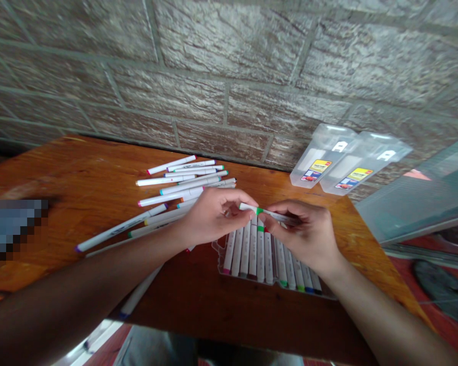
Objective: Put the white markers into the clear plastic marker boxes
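Note:
A white marker with a green band (272, 213) is held between both hands, above a clear plastic tray (222, 262). My left hand (217, 213) pinches its left end between thumb and fingers. Around its right part my right hand (307, 229) is closed. Beneath them, a row of white markers (265, 254) lies side by side in the tray, with pink, green, blue and dark ends; my hands cover the row's upper part. To the left, loose white markers (171, 195) with coloured ends are spread in a pile, partly behind my left hand and forearm.
Two clear plastic cases (339, 160) with labels stand at the back right against the stone wall (229, 76). One marker (141, 295) lies near the front edge of the wooden table (80, 178). A pixelated dark object (13, 229) is at the left.

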